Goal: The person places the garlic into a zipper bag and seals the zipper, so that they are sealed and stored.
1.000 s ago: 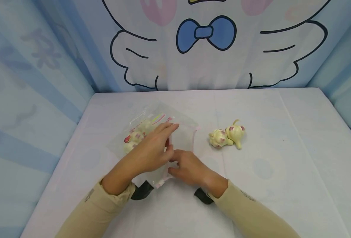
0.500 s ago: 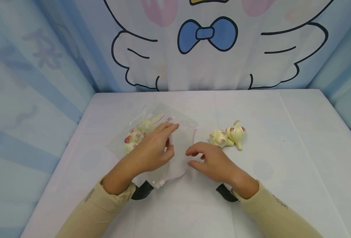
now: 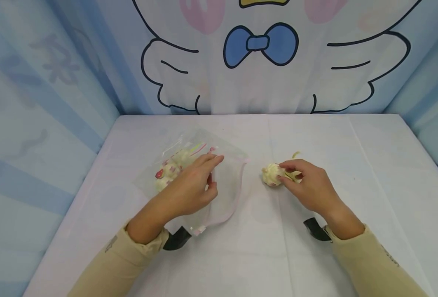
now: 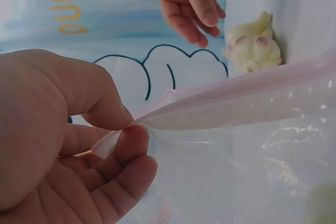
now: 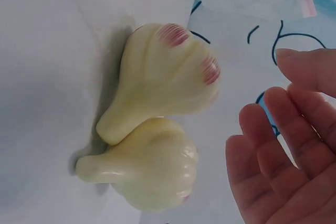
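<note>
Right hand, fingers parted and empty, shifts from the clear, pink-edged plastic bag to 2 cream, purple-marked garlic bulbs, leaving the left hand alone pinching the bag.

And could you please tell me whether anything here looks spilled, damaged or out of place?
Nothing looks spilled or damaged. The only slight oddity is that two garlic bulbs lie loose on the table, right of the bag, while other bulbs are inside it.
</note>
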Demonstrator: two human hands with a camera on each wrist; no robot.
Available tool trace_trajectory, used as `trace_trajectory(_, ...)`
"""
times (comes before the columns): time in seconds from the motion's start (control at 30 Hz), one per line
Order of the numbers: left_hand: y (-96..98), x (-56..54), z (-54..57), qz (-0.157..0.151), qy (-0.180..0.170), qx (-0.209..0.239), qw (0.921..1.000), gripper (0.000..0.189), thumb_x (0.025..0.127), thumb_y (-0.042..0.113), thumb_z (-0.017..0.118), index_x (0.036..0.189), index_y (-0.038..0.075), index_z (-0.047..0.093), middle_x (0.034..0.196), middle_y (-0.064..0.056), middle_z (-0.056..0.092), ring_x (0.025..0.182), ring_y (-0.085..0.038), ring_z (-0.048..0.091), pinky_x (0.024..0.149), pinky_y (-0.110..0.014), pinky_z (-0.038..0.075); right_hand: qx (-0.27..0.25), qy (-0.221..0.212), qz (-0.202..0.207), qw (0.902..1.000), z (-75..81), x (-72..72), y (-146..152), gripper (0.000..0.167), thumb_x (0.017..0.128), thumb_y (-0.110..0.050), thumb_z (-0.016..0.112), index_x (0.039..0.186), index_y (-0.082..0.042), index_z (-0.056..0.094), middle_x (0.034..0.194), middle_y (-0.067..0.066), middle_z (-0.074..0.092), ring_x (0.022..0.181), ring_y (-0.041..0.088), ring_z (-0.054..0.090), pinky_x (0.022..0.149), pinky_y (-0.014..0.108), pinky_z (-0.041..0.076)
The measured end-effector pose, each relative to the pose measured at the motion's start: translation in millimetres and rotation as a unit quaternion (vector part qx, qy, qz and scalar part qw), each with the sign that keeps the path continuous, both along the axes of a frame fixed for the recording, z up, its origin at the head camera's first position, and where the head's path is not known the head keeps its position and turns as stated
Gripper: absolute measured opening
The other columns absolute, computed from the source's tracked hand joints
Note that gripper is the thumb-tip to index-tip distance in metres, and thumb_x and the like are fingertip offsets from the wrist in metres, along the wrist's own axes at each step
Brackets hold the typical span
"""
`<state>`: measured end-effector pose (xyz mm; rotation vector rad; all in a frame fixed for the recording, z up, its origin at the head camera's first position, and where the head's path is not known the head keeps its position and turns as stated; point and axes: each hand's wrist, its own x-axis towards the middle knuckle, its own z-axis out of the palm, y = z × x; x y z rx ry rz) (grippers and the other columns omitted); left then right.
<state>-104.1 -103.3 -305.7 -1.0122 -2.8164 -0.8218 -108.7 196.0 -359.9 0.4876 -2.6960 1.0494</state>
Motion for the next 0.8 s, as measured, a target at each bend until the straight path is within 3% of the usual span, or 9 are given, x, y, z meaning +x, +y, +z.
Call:
trace_trajectory(0.13, -0.5, 0.3, 0.2, 0.0, -0.003, 0.001, 1.0, 0.054, 0.089, -0.003, 0.06, 0.141, -0.008, 0.049, 0.131, -0.018, 0.054, 0.081, -0.014, 0.053, 0.071, -0.025, 0.049, 0.0, -0.035, -0.005, 0.9994, -3.3, -2.1, 3.1, 0.03, 0.089, -0.005, 0.074, 0.117, 0.004, 0.068, 0.112, 0.019, 0.068, 0.099, 0.035, 0.066, 0.083, 0.05, 0.055)
trace_trajectory(0.27, -0.8, 0.2, -0.4, 0.001, -0.004, 0.001, 1.0, 0.054, 0.089, -0.003, 0.06, 0.141, -0.008, 0.049, 0.132, -0.017, 0.054, 0.082, -0.014, 0.053, 0.072, -0.025, 0.049, 0.014, -0.054, -0.006, 0.9984, -7.0, -4.9, 3.1, 0.03, 0.092, -0.007, 0.071, 0.119, 0.006, 0.067, 0.118, 0.022, 0.067, 0.097, 0.038, 0.069, 0.098, 0.053, 0.046)
trace_trajectory(0.37, -0.9, 0.3, -0.5, 0.001, -0.006, 0.002, 1.0, 0.054, 0.088, -0.003, 0.06, 0.141, -0.008, 0.049, 0.132, -0.017, 0.054, 0.081, -0.014, 0.053, 0.071, -0.025, 0.049, 0.039, -0.062, -0.011, 0.9972, -7.4, -4.7, 1.8, 0.029, 0.094, -0.009, 0.067, 0.119, 0.006, 0.068, 0.119, 0.02, 0.068, 0.094, 0.038, 0.07, 0.097, 0.053, 0.047)
trace_trajectory(0.47, -1.0, 0.4, -0.2, 0.001, -0.006, 0.005, 1.0, 0.054, 0.088, -0.004, 0.06, 0.141, -0.008, 0.049, 0.131, -0.016, 0.054, 0.081, -0.014, 0.053, 0.071, -0.024, 0.049, 0.054, -0.062, -0.013, 0.9965, -6.5, -2.5, -0.1, 0.027, 0.094, -0.008, 0.065, 0.118, 0.004, 0.069, 0.116, 0.019, 0.07, 0.094, 0.036, 0.07, 0.082, 0.052, 0.054)
trace_trajectory(0.67, -1.4, 0.9, 0.5, 0.004, -0.005, 0.004, 1.0, 0.054, 0.088, -0.004, 0.059, 0.141, -0.008, 0.049, 0.132, -0.017, 0.054, 0.081, -0.014, 0.053, 0.073, -0.025, 0.049, 0.03, -0.048, 0.008, 0.9984, -9.0, -2.5, -2.9, 0.023, 0.09, -0.002, 0.07, 0.112, 0.007, 0.069, 0.111, 0.02, 0.069, 0.093, 0.034, 0.07, 0.079, 0.048, 0.056)
trace_trajectory(0.8, -1.3, 1.0, 0.9, 0.005, -0.01, 0.003, 0.9999, 0.054, 0.088, -0.004, 0.059, 0.141, -0.008, 0.049, 0.131, -0.016, 0.054, 0.082, -0.014, 0.053, 0.073, -0.026, 0.049, 0.033, -0.06, 0.004, 0.9976, -11.8, -3.8, -4.0, 0.03, 0.091, -0.007, 0.071, 0.117, 0.007, 0.067, 0.112, 0.02, 0.068, 0.091, 0.031, 0.07, 0.078, 0.048, 0.055)
